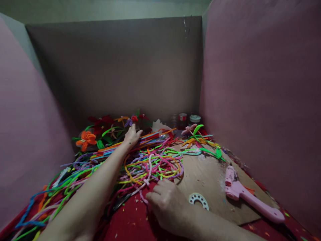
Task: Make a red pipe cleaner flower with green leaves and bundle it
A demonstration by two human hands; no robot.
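My left hand (131, 136) is stretched far forward over the pile, its thumb apart from the fingers. Its fingertips come close to a purple and red pipe-cleaner flower (132, 121); whether they touch it I cannot tell. Under that hand lies a bundle of straight coloured pipe cleaners (147, 138). Near the front, my right hand (167, 201) is closed, with fingers curled and their tips partly hidden. A pale purple pipe cleaner (142, 196) runs into its grip. Just beyond it spreads a tangle of bent, many-coloured pipe cleaners (155, 167).
A pink glue gun (253, 201) lies on the cardboard (208, 170) at right, with a pale curved piece with holes (199, 199) nearer. Finished flowers, among them an orange one (86, 140), stand at back left. Jars (195, 118) stand by the back panel. Pink panels flank both sides.
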